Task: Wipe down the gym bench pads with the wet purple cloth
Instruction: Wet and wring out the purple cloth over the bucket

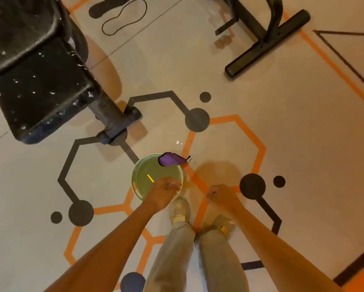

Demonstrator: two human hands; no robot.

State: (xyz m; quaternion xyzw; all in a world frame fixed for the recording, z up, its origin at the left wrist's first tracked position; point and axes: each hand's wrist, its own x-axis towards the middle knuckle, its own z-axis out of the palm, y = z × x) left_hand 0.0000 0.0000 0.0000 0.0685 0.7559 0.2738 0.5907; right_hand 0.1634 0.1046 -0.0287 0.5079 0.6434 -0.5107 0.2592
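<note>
With both hands empty, the left hand (166,191) loosely curled over the bucket (138,182) and the right hand (218,196) fisted, the cloth (171,159) draped on the far rim could drip or tip the bucket near the shoes (180,211), while the bench (39,81) stands far left.

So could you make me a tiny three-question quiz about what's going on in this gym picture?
1. True or false: the purple cloth hangs over the rim of the green bucket.
2. Which hand is above the bucket: A) left hand B) right hand?
3. Fill in: the bench pad lies to the person's ____.

Key: 1 true; 2 A; 3 left.
</note>
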